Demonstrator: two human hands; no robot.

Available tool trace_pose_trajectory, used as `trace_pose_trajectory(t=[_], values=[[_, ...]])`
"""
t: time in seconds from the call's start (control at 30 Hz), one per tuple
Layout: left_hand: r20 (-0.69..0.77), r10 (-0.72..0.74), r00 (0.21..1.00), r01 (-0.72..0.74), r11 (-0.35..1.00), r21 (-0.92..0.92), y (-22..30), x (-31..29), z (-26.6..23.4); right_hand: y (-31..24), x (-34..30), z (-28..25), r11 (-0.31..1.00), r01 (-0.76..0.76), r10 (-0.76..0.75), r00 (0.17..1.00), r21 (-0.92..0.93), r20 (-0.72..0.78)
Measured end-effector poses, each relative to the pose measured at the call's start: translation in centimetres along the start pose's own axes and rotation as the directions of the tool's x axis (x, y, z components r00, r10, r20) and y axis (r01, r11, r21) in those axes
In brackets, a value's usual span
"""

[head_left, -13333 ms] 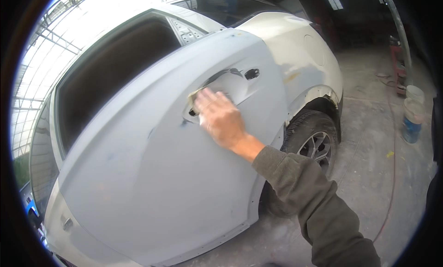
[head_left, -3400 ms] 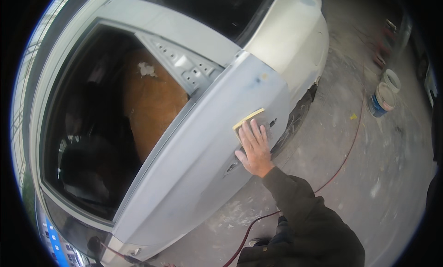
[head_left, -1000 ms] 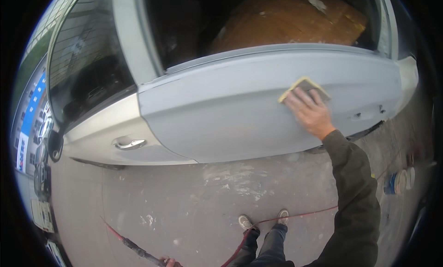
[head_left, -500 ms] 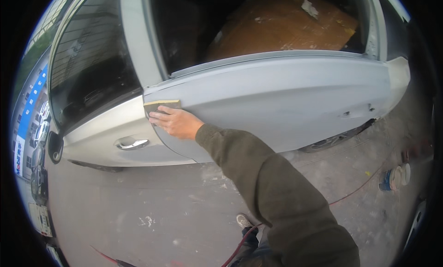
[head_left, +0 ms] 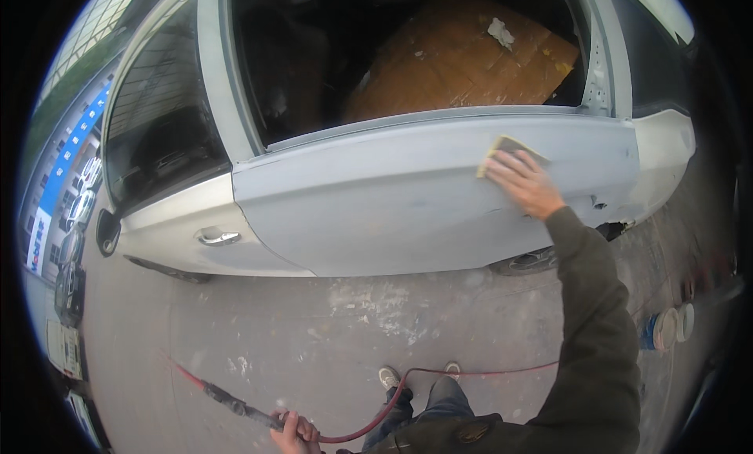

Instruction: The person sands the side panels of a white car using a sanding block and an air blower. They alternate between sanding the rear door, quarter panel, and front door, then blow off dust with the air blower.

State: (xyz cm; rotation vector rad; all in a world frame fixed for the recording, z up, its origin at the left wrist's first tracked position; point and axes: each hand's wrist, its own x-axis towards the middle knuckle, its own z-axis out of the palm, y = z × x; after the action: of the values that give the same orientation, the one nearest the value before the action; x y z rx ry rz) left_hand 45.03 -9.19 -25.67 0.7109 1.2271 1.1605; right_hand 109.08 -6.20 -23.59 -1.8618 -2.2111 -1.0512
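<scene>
A: Nearest?
B: Left hand (head_left: pixel 295 434), closed round a dark wand (head_left: pixel 235 405). Red hose (head_left: pixel 486 372) passes the worker's shoes (head_left: pixel 390 377); possible snag.
A: And the right?
B: Right hand (head_left: pixel 527 189), well apart from the left, holds a yellow-edged pad (head_left: pixel 514 146) flat against the grey door (head_left: pixel 369 211). It was at the door's left edge a moment ago, now right of middle; strokes seem to span the panel.
A: Around?
B: Buckets (head_left: pixel 667 328) off right; far, a brown sheet (head_left: pixel 455 70) inside the car.

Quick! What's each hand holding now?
Left hand: closed around a slim, dark, red-tipped tool.
Right hand: holding a flat, yellow-edged grey pad against the grey car door.
</scene>
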Motion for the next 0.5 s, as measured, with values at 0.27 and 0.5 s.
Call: trace_pose_trajectory(t=[0.27,0.5], values=[[-0.022,0.035,0.999,-0.035,0.999,0.022,-1.3,-6.3,7.8,11.2,-16.5,-2.4,0.892,-0.452,0.453,0.890,0.022,-0.049],[-0.085,0.086,0.993,-0.092,0.994,-0.062,-1.3,-10.4,5.9,12.0,-25.8,-0.2,0.383,-0.866,0.915,0.309,0.322,-0.259]])
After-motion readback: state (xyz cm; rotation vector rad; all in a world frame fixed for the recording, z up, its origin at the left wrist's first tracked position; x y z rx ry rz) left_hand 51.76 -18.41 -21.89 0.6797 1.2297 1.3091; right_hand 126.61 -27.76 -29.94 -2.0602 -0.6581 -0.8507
